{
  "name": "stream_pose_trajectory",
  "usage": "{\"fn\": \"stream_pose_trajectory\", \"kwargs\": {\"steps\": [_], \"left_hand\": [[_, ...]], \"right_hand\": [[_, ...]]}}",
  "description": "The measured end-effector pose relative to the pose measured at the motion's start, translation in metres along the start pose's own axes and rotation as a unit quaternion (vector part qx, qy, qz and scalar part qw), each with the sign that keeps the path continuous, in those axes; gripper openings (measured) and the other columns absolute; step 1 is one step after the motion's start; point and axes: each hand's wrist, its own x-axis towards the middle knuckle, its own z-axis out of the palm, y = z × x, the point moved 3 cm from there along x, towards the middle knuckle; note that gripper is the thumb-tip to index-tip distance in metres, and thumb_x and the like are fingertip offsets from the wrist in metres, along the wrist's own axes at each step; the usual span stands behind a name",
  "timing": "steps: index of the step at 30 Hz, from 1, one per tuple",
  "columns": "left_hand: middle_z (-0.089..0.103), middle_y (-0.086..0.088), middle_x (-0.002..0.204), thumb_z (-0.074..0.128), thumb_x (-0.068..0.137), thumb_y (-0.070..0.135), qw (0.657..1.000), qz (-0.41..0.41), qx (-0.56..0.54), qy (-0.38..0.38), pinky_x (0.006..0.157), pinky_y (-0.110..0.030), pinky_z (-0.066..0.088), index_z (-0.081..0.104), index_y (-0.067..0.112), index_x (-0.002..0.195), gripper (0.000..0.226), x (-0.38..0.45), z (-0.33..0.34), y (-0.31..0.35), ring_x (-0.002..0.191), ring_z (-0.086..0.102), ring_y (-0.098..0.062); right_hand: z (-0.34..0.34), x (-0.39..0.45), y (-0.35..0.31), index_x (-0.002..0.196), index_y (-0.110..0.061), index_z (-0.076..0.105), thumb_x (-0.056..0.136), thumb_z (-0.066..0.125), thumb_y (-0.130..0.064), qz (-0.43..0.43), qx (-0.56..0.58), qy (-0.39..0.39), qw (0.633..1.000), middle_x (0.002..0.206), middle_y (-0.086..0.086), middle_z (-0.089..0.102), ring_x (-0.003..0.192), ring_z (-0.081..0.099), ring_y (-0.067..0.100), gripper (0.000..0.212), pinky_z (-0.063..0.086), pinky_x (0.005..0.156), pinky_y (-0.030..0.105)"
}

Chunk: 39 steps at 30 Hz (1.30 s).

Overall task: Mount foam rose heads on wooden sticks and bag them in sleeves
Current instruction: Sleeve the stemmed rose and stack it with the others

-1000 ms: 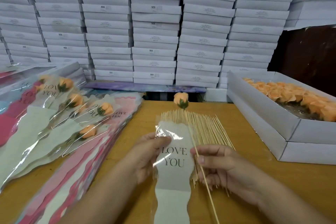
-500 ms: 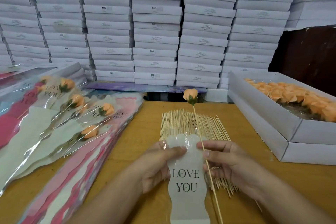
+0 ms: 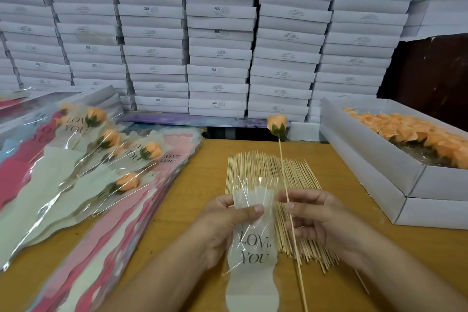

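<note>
My left hand pinches the top of a pale "LOVE YOU" sleeve, thumb across its clear front. My right hand holds a thin wooden stick that runs up to an orange foam rose head with a green base; its fingertips also touch the sleeve's right edge. The rose stands outside the sleeve, well above its mouth. A loose bundle of bare sticks lies on the wooden table under both hands.
Several bagged roses lie on a pile of pink and pale sleeves at the left. A white box of orange rose heads sits at the right. Stacked white cartons fill the back.
The sleeve has slid towards me in my left hand. The stick with the rose has shifted right and stands more upright, its head now farther above the sleeve's mouth.
</note>
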Motion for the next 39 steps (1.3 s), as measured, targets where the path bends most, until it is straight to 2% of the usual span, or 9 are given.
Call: {"fn": "stream_pose_trajectory", "kwargs": {"steps": [4, 8, 14, 19, 25, 30, 33, 36, 39], "left_hand": [[0.076, -0.019, 0.102, 0.085, 0.062, 0.005, 1.000, -0.007, 0.005, 0.009, 0.091, -0.045, 0.056, 0.065, -0.004, 0.119, 0.062, 0.001, -0.003, -0.003, 0.090, 0.074, -0.027], [0.076, -0.018, 0.104, 0.088, 0.059, 0.007, 1.000, -0.015, 0.004, 0.011, 0.098, -0.050, 0.053, 0.062, -0.002, 0.122, 0.069, 0.002, -0.005, -0.005, 0.096, 0.073, -0.030], [0.076, -0.018, 0.104, 0.088, 0.059, 0.006, 1.000, -0.018, -0.004, 0.009, 0.083, -0.041, 0.058, 0.063, -0.003, 0.121, 0.068, 0.002, -0.008, -0.008, 0.093, 0.075, -0.028], [0.075, -0.018, 0.106, 0.091, 0.052, 0.010, 1.000, -0.022, -0.006, 0.020, 0.101, -0.050, 0.052, 0.059, -0.001, 0.126, 0.082, 0.002, -0.009, -0.008, 0.102, 0.072, -0.031], [0.075, -0.017, 0.106, 0.090, 0.055, 0.011, 0.999, -0.020, 0.012, 0.021, 0.100, -0.049, 0.052, 0.060, -0.001, 0.126, 0.078, 0.002, -0.006, -0.008, 0.094, 0.073, -0.027], [0.077, -0.016, 0.101, 0.088, 0.057, 0.010, 0.999, -0.020, 0.008, 0.023, 0.083, -0.041, 0.058, 0.065, -0.002, 0.120, 0.068, 0.003, -0.007, -0.008, 0.084, 0.073, -0.022], [0.076, -0.017, 0.105, 0.090, 0.055, 0.012, 0.999, -0.023, 0.011, 0.036, 0.098, -0.048, 0.053, 0.062, -0.001, 0.124, 0.076, 0.004, -0.007, -0.008, 0.094, 0.072, -0.027], [0.076, -0.016, 0.104, 0.089, 0.059, 0.011, 0.999, -0.025, 0.014, 0.033, 0.090, -0.045, 0.058, 0.064, 0.000, 0.122, 0.070, 0.004, -0.006, -0.009, 0.093, 0.074, -0.028], [0.075, -0.018, 0.107, 0.088, 0.061, 0.008, 0.999, -0.030, 0.004, 0.034, 0.097, -0.053, 0.054, 0.060, -0.001, 0.127, 0.072, 0.004, -0.007, -0.008, 0.101, 0.072, -0.034]], "right_hand": [[-0.005, 0.020, -0.022, 0.104, -0.009, 0.075, 0.075, 0.074, -0.007, -0.007, -0.030, 0.043, 0.999, 0.096, 0.011, 0.076, 0.069, 0.072, 0.018, 0.029, 0.058, 0.056, 0.024], [-0.006, 0.050, -0.063, 0.111, -0.007, 0.069, 0.088, 0.068, -0.001, -0.059, -0.043, 0.097, 0.993, 0.098, 0.011, 0.073, 0.065, 0.072, 0.013, 0.024, 0.056, 0.054, 0.020], [-0.005, 0.080, -0.118, 0.106, -0.006, 0.068, 0.090, 0.066, 0.002, -0.121, -0.045, 0.158, 0.979, 0.090, 0.010, 0.069, 0.057, 0.071, 0.012, 0.018, 0.056, 0.052, 0.021], [-0.015, 0.088, -0.135, 0.096, -0.010, 0.069, 0.089, 0.068, 0.001, -0.145, -0.042, 0.202, 0.968, 0.094, 0.009, 0.069, 0.064, 0.074, 0.016, 0.012, 0.056, 0.055, 0.021], [-0.019, 0.091, -0.116, 0.107, -0.005, 0.069, 0.089, 0.067, 0.001, -0.126, -0.045, 0.202, 0.970, 0.091, 0.010, 0.067, 0.064, 0.071, 0.016, 0.019, 0.057, 0.054, 0.022], [-0.013, 0.084, -0.099, 0.108, -0.004, 0.068, 0.089, 0.068, 0.002, -0.103, -0.041, 0.165, 0.980, 0.084, 0.010, 0.067, 0.058, 0.071, 0.013, 0.020, 0.056, 0.052, 0.022], [-0.006, 0.078, -0.091, 0.100, -0.006, 0.069, 0.088, 0.068, 0.003, -0.092, -0.039, 0.149, 0.984, 0.089, 0.013, 0.067, 0.059, 0.070, 0.013, 0.015, 0.057, 0.052, 0.022], [0.001, 0.074, -0.084, 0.097, -0.008, 0.069, 0.088, 0.068, 0.003, -0.086, -0.041, 0.134, 0.986, 0.093, 0.015, 0.068, 0.061, 0.072, 0.015, 0.015, 0.057, 0.053, 0.023], [0.008, 0.073, -0.074, 0.096, -0.009, 0.070, 0.088, 0.068, 0.003, -0.080, -0.041, 0.118, 0.989, 0.087, 0.013, 0.069, 0.064, 0.073, 0.018, 0.015, 0.058, 0.054, 0.024]]}}
